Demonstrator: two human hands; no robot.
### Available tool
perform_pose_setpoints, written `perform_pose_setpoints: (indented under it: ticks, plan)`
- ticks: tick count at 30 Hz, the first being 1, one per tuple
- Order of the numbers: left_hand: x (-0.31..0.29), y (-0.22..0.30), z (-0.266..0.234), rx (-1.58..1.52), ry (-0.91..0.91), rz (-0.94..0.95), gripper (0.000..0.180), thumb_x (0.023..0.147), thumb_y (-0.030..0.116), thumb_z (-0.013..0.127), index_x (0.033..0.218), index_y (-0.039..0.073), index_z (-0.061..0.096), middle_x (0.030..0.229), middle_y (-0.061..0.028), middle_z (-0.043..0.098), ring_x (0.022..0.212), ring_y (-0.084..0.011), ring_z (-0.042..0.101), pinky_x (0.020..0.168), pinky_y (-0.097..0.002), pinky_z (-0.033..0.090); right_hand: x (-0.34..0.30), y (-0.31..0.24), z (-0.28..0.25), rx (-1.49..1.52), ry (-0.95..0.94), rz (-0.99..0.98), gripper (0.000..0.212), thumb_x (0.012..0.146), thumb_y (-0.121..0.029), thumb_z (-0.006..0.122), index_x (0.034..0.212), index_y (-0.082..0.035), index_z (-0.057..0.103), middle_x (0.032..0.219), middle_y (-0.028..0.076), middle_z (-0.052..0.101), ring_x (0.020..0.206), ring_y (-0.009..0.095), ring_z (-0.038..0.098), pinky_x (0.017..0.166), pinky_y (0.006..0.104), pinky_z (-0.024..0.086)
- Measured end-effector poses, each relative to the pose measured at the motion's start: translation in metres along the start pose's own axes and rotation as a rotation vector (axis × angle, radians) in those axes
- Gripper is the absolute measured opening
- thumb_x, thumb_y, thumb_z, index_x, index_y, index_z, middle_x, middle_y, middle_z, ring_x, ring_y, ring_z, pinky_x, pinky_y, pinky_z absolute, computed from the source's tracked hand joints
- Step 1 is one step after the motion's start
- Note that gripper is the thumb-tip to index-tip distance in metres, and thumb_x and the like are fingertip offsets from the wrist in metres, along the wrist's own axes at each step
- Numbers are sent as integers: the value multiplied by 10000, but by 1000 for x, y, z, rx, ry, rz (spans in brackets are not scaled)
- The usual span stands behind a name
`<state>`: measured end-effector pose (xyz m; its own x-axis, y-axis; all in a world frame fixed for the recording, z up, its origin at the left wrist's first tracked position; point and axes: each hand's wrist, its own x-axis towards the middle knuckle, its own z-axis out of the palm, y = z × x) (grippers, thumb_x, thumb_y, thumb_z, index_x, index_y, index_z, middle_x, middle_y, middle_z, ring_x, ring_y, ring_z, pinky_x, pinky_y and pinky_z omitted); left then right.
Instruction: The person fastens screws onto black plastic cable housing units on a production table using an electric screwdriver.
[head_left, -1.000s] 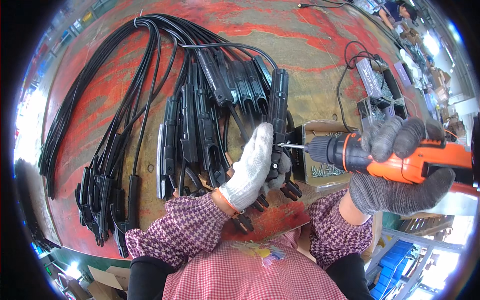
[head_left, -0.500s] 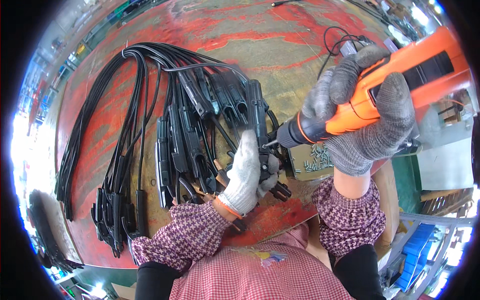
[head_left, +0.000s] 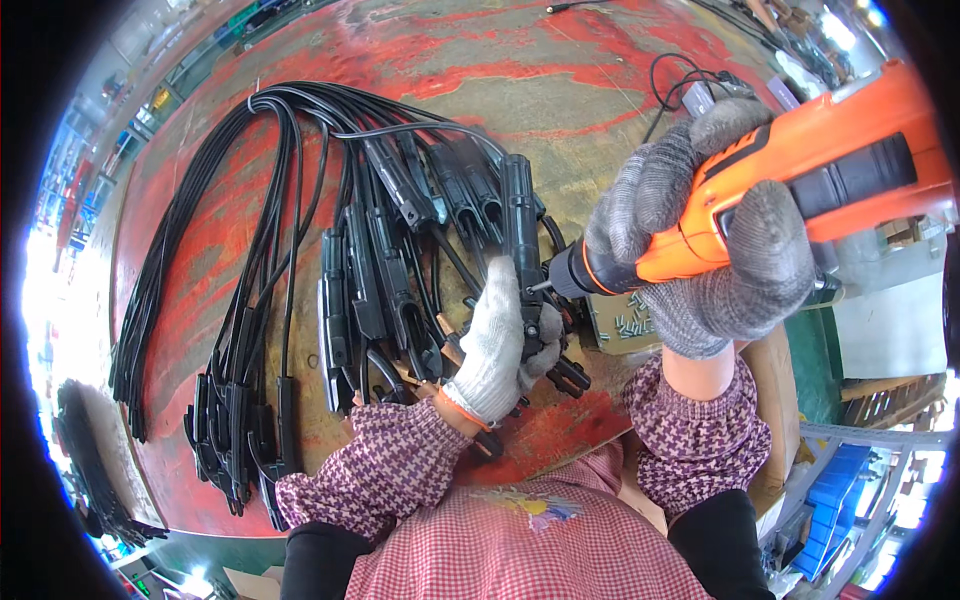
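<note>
My left hand (head_left: 490, 345), in a white knit glove, is closed around a black plastic handle (head_left: 519, 212) that stands up from its fingers. A grey-gloved right hand (head_left: 765, 265) of mine grips an orange power screwdriver (head_left: 685, 250). Its black chuck (head_left: 570, 275) points left, and the thin bit (head_left: 541, 287) meets the handle's side just by my left thumb. Whether a screw sits at the tip is too small to tell. Left of this hand lie several similar black handles (head_left: 395, 270) on cables, some with copper-coloured ends.
A bundle of black cables (head_left: 185, 215) arcs over the worn red table (head_left: 480, 60). Several small screws (head_left: 632, 325) lie in a shallow tray (head_left: 606, 343) beneath the screwdriver. More black parts (head_left: 85, 460) lie off the left edge. A blue crate (head_left: 840, 500) stands low at right.
My left hand and the black handle have shifted slightly right. The screwdriver has tilted a little, and my right index finger has moved down along its body.
</note>
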<state>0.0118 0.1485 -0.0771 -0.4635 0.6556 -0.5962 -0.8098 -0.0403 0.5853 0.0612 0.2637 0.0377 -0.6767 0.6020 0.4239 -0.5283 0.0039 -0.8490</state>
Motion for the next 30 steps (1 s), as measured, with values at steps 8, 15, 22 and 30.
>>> perform_pose_setpoints:
  ticks: [8, 15, 22, 30]
  plan:
    - [-28, 9, -9, -70, 18, -5, 495, 950, 627, 348, 943, 162, 520, 603, -3, 500, 399, -117, 402, 342, -231, 290, -12, -2, -12, 511, -262, -24, 474, 846, -219, 625, 1244, -47, 432, 851, 122, 570, 738, 226, 566, 671, 369, 462]
    - [-175, 75, -103, 512, 371, 292, 558, 888, 404, 580, 1305, 53, 459, 682, -12, 530, 519, -97, 512, 446, -237, 382, 6, -53, -92, 513, -733, -37, 507, 837, -319, 669, 1160, 14, 465, 694, 86, 548, 495, 164, 548, 440, 278, 479]
    - [-203, 30, -202, 1708, 1248, 524, 639, 653, 387, 767, 1216, 148, 586, 1204, -173, 487, 1173, -387, 436, 996, -506, 329, -47, 0, -60, 363, -279, 128, 547, 813, -336, 728, 1111, 7, 424, 669, 77, 545, 455, 148, 544, 399, 247, 460]
    - [-206, 44, -248, 1856, 1312, 603, 686, 665, 424, 750, 1267, 167, 544, 1266, -203, 498, 1173, -395, 476, 996, -498, 367, -77, 9, -95, 115, -280, 127, 648, 772, -362, 773, 1179, -22, 401, 694, 88, 565, 529, 191, 565, 466, 315, 484]
